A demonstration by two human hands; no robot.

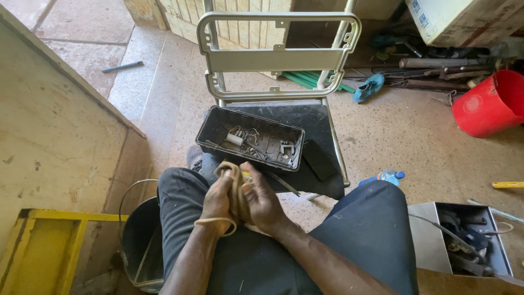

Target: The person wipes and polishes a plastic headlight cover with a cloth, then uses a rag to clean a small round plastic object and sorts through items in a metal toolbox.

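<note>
Both hands (240, 199) shut, gripping tan strap (232, 183)

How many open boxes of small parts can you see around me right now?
2. A black tray sits on the chair seat ahead of both hands, which are closed on a tan strap. A grey metal box stands on the floor at the right. Others may be hidden.

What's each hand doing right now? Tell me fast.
Left hand: closed around a tan rubber band, which loops its wrist.
Right hand: closed on the same band, pressed against the left.
</note>
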